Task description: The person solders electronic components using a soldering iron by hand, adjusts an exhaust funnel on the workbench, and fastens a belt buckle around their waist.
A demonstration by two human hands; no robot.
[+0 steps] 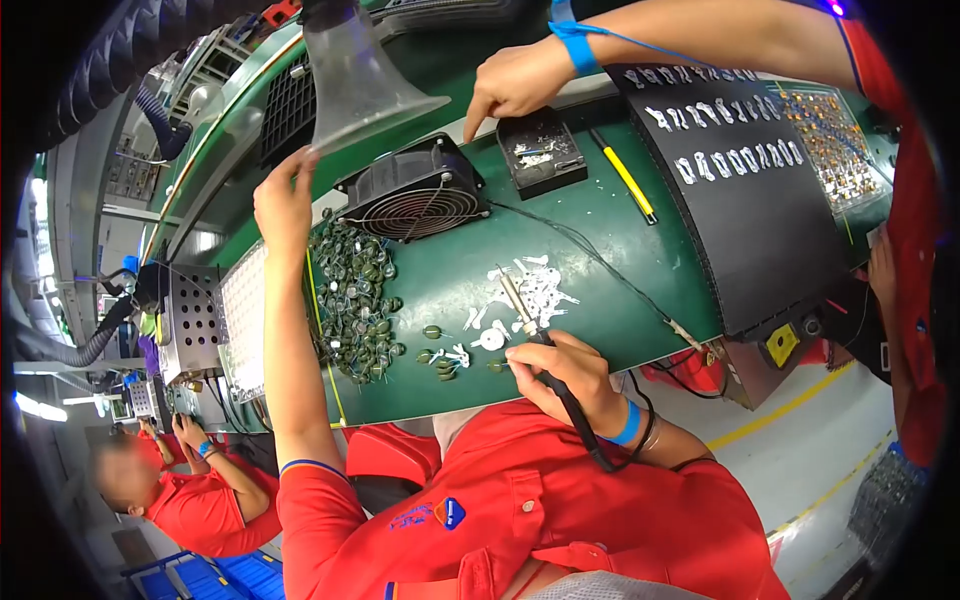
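Observation:
A soldering iron (pixel 524 312) with a long metal tip and black handle is in my right hand (pixel 575 380), its cable running down past the blue wristband. The tip points up over a loose heap of small white plastic parts (pixel 540 290). Beside it lie a round white piece (pixel 491 337) and a few dark green discs with white parts attached (pixel 447 362). My left hand (pixel 285 205) is raised at the far left, its fingers closed at the lower rim of a clear funnel-shaped fume hood (pixel 360 95). Below that hand spreads a pile of dark green discs (pixel 352 300).
A black fan (pixel 415 190) stands behind the parts, near a black box with scraps (pixel 541 155) and a yellow pen-like tool (pixel 627 180). A co-worker's hand (pixel 520 85) points down there. A black board (pixel 740 240) carries rows of white parts. A person in red sits left.

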